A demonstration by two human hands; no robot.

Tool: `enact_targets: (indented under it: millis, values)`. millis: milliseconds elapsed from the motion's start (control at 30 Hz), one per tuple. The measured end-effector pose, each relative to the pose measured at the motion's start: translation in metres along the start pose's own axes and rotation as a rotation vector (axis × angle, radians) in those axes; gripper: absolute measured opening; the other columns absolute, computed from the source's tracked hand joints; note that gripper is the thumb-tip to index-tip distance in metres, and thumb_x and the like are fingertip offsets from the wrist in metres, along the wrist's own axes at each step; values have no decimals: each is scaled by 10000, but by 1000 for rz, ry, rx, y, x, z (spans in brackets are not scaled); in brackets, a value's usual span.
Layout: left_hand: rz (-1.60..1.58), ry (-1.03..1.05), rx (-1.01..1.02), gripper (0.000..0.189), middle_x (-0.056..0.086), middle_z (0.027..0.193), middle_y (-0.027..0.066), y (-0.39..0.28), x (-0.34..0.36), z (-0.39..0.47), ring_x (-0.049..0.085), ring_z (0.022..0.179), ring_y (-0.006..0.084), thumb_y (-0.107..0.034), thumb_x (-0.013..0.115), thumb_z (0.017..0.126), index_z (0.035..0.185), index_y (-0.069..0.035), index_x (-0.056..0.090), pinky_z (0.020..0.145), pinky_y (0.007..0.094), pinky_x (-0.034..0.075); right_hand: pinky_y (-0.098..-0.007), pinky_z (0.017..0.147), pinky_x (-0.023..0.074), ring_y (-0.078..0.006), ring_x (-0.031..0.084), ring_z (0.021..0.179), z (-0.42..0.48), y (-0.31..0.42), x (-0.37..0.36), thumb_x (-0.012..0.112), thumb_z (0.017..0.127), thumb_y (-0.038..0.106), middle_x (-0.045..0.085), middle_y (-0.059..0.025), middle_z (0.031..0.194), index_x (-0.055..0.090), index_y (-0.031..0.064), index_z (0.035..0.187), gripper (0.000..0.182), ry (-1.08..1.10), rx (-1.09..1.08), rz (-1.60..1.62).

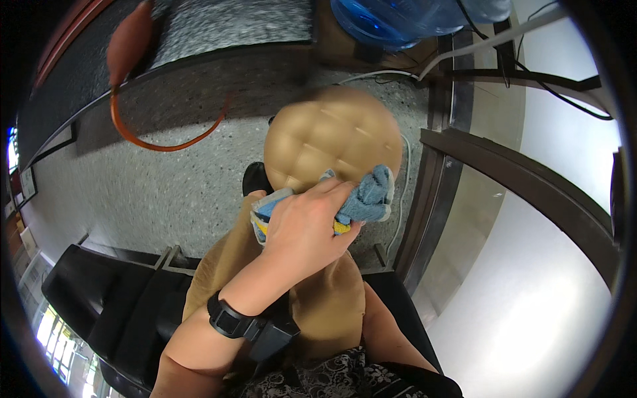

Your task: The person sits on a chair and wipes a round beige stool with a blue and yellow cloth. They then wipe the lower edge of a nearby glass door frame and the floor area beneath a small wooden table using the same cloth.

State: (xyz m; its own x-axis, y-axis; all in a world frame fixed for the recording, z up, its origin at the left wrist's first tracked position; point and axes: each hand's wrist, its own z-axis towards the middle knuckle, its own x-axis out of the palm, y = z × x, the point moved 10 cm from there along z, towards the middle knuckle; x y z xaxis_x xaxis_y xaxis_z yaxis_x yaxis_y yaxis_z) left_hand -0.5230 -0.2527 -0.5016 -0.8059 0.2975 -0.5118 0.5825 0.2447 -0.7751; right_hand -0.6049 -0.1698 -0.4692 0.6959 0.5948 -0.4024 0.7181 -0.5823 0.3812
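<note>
My left hand is closed around a crumpled blue terry cloth with pale edging and yellow patches. Parts of the cloth stick out on both sides of the fingers. Just beyond the hand stands a round stool with a tufted tan seat. The cloth overlaps the seat's near edge in view; whether it touches the seat, I cannot tell. A black strap with a box-like device circles my left wrist. My right forearm runs along the right side of my lap, and the right hand is hidden.
An orange rubber bulb with a curved tube is by a dark table at upper left. A blue water jug stands at the top. Cables cross near the brown-framed partition. Black padded seating lies lower left.
</note>
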Motion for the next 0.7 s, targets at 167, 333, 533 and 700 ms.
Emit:
enact_targets:
  millis: [167,333,533,700]
  values:
    - [-19,77,-16,355,626,903,175,-4,19,4,607,827,362,-153,693,700,988,28,589,677,398,481,-324,791,489,-264,602,990,1,-21,-15,596,830,255,622,-137,1048,492,86,1253,467,13,16,24]
    - [-68,102,-28,338,626,924,183,-6,22,3,607,863,367,-133,692,704,983,30,594,733,381,492,-325,795,488,-265,604,985,7,-31,-27,593,829,248,623,-139,1047,494,85,1254,466,1,5,33]
    - [-54,45,27,304,618,890,123,0,20,-3,610,778,342,-168,687,718,981,-35,611,660,401,487,-325,800,486,-266,606,979,16,-34,-19,590,827,240,624,-141,1045,497,85,1256,466,5,-7,34]
    - [-53,51,-20,294,620,862,141,15,12,0,609,779,350,-182,685,729,963,-24,606,656,405,488,-326,804,485,-267,609,974,24,-41,-5,588,825,233,625,-143,1044,499,84,1257,466,21,14,21]
